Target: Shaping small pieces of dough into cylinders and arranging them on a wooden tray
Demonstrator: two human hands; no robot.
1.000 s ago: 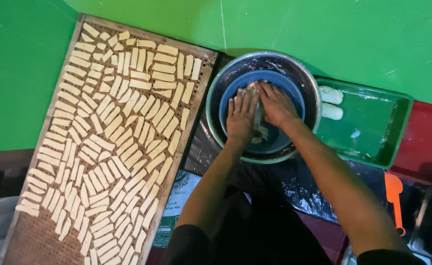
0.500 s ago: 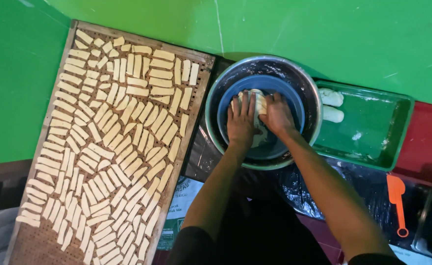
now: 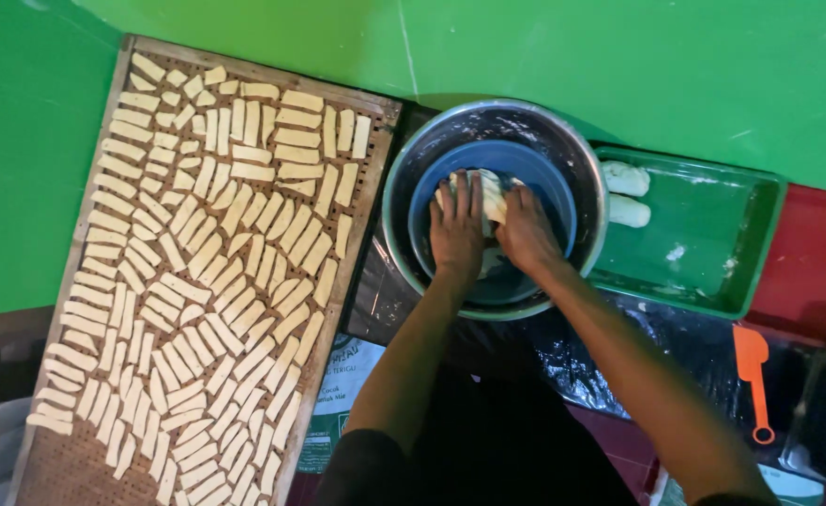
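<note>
Left hand (image 3: 457, 228) and right hand (image 3: 526, 234) pressed flat, fingers extended, gripping nothing, on pale dough (image 3: 490, 192) inside the blue bowl (image 3: 544, 178).

To my left lies a perforated board (image 3: 66, 468) covered with cut strips (image 3: 207, 253). To my right, a green tray (image 3: 713, 281) holds two rolls (image 3: 625, 178); an orange scraper (image 3: 752, 375) lies near it.

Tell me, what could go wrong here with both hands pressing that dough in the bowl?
The blue bowl sits loose inside the metal bowl, so pressure from the left hand and right hand might make it slide or tip. The dough may stick to the fingers. An elbow might also brush the cut pieces on the wooden tray close by.
</note>
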